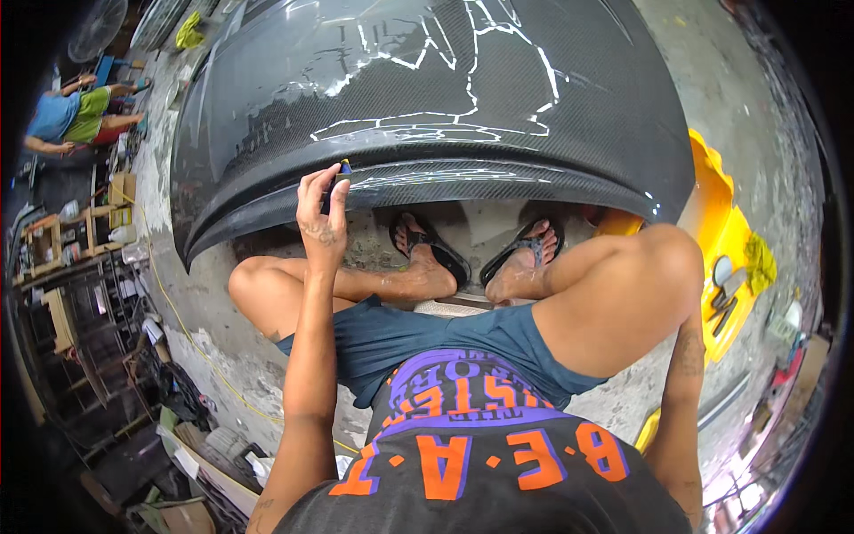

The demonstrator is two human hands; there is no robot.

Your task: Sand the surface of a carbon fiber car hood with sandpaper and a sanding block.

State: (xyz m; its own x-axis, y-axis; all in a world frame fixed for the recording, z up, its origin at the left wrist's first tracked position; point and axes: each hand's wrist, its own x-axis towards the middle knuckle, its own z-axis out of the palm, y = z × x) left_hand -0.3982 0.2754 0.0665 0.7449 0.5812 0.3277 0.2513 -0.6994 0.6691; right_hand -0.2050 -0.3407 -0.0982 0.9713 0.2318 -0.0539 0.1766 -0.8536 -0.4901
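Observation:
A dark, glossy car hood (400, 107) with a carbon-fibre weave spreads out before me, its curved front edge towards my knees. White lines, apparently light reflections, run over its surface. My left hand (320, 210) pinches a small dark block (343, 171) with blue and yellow on it, held at the hood's front lip, left of centre. Whether the block touches the surface, I cannot tell. My right hand is out of view behind my right knee; only the forearm (687, 374) shows.
A yellow moulded panel (724, 220) lies on the concrete floor to my right, bearing a yellow-green cloth (759, 263) and small dark tools (724, 300). A yellow cord (177, 317) crosses the floor at left, near cluttered shelving (60, 247). Another person (73, 113) is at far left.

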